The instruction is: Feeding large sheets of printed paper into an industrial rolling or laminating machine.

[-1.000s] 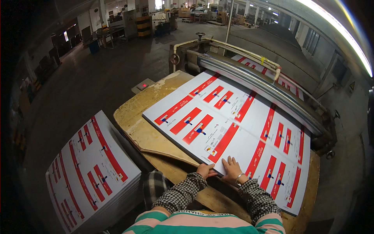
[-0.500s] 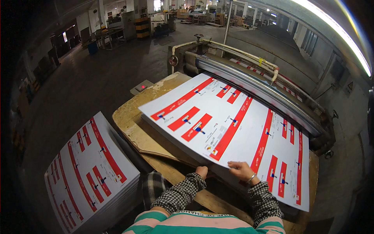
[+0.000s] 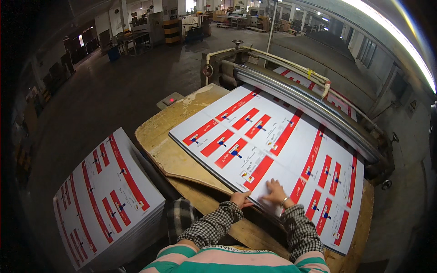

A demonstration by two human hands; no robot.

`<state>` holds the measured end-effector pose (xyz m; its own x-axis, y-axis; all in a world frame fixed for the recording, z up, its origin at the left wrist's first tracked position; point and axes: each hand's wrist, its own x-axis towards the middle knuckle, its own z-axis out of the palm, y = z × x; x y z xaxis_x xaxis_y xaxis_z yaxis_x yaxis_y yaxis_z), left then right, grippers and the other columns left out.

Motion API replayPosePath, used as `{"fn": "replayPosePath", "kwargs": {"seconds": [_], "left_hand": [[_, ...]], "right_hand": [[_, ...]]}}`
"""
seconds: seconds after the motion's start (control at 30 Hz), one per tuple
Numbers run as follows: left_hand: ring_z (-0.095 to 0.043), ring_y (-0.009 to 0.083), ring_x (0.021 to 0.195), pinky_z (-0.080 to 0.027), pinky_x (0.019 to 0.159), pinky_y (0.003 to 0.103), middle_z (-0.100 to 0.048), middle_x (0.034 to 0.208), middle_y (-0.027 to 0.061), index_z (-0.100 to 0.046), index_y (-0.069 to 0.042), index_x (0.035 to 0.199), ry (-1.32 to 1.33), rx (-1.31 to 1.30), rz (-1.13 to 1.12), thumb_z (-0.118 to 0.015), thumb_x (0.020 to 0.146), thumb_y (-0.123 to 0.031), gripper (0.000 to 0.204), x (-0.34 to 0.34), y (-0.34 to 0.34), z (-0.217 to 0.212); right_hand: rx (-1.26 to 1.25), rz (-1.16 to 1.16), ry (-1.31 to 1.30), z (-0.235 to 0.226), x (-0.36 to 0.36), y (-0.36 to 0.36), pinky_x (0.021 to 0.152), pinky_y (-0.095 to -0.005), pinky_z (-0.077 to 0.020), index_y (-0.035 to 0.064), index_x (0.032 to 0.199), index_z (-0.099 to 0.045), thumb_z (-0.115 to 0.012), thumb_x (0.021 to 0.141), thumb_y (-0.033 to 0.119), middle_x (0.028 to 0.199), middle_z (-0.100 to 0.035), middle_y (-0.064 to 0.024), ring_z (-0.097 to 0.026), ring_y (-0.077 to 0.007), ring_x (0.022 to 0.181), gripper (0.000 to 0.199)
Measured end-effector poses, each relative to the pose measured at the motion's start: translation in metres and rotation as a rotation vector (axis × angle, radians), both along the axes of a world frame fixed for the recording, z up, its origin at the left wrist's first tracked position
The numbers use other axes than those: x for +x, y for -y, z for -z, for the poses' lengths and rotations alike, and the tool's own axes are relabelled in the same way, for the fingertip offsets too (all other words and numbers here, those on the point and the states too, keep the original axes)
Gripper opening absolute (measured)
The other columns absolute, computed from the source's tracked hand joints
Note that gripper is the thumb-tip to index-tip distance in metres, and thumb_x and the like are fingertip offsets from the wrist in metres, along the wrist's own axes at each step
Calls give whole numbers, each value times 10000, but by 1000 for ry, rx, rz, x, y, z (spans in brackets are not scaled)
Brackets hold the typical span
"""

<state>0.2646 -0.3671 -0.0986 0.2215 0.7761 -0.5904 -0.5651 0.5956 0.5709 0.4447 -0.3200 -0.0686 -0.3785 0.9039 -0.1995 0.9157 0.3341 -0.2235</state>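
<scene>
My left hand (image 3: 240,199) pinches the near edge of the printed sheet (image 3: 273,145) at six o'clock, my right hand (image 3: 275,193) lying flat and open on it.

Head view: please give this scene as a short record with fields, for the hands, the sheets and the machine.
Left hand: grips the near edge of the sheet stack.
Right hand: lies flat on the top printed sheet.
Top printed sheet: white with red bars, on a worn wooden table.
Second stack: same printed sheets, at the person's left.
Machine roller: along the far edge of the sheet.
</scene>
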Motion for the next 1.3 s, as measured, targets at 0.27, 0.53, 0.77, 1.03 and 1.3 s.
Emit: {"fn": "replayPosePath", "kwargs": {"seconds": [0.27,0.53,0.77,1.03,1.3], "left_hand": [[-554,222,833,-469,712,351,-556,976,130,-465,28,1023,112,99,162,-587,756,-175,356,-4,0,-14],[-562,286,848,-489,690,404,-547,981,165,-479,62,1006,-34,-92,45,-488,769,-120,299,1,-3,4],[-550,312,859,-487,673,435,-508,984,168,-379,46,1079,-85,-75,-42,-396,782,-69,318,11,16,-3],[-574,276,831,-504,684,387,-538,956,152,-411,19,1073,-6,-12,-18,-490,817,-150,317,17,-23,0],[-562,231,868,-485,745,358,-544,962,130,-440,17,1033,118,87,122,-530,794,-143,301,11,-26,-20]], "right_hand": [[-334,83,-385,-57,21,13,804,-301,-427,6,964,-583,-577,662,211,1013,-544,-228,-555,-275,910,365],[-178,59,-615,-93,11,38,746,-257,-453,-38,945,-570,-530,693,114,981,-582,-164,-585,-211,844,297],[-439,128,-457,-41,21,35,789,-251,-432,-4,939,-586,-581,658,153,1020,-571,-140,-563,-177,905,322],[-90,130,-245,12,22,-55,891,-330,-358,-10,1112,-452,-682,585,336,1138,-444,-227,-418,-331,1071,671],[-288,-136,-203,-31,21,-30,843,-325,-380,28,1010,-530,-633,608,273,1086,-482,-207,-461,-319,1009,482]]}}
